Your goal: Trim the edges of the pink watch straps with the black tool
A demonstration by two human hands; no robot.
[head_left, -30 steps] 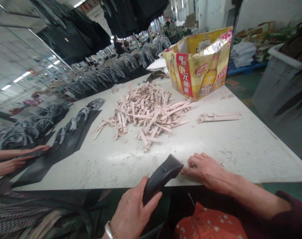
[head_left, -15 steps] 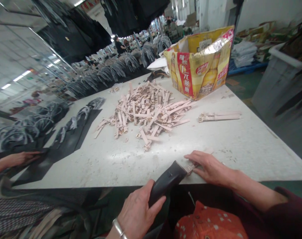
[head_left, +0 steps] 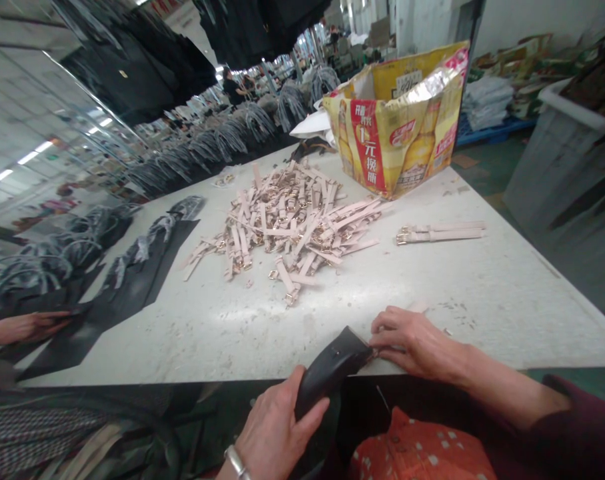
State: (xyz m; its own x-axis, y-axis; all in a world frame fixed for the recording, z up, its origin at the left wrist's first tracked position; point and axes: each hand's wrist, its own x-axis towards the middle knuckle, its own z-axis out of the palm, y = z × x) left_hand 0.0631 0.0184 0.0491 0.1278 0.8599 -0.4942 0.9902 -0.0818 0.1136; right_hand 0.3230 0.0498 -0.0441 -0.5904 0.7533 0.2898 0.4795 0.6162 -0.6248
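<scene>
My left hand (head_left: 277,417) is wrapped around a black curved tool (head_left: 330,370) that looks like a hair clipper, its far end pointing up and right over the table's near edge. At that end, my right hand (head_left: 407,340) has its fingertips pinched on a pale pink buckle strap (head_left: 419,307). Most of this strap is hidden by the fingers, with a bit showing behind the hand. A large heap of pink buckle straps (head_left: 297,220) with gold-coloured buckles lies farther back. Two or so similar straps (head_left: 442,233) lie side by side on the right.
A yellow beer carton (head_left: 397,133) stands open at the back of the white table (head_left: 222,340). On the left, a co-worker's hand (head_left: 37,327) rests on black material (head_left: 127,293) with plastic-wrapped handles. A grey bin (head_left: 557,153) stands beyond the right edge; black bags (head_left: 127,67) hang overhead.
My right hand has turned slightly and its fingers have closed in on the clipper's end, covering the strap there. The tool has shifted slightly left. The camera view has moved a little.
</scene>
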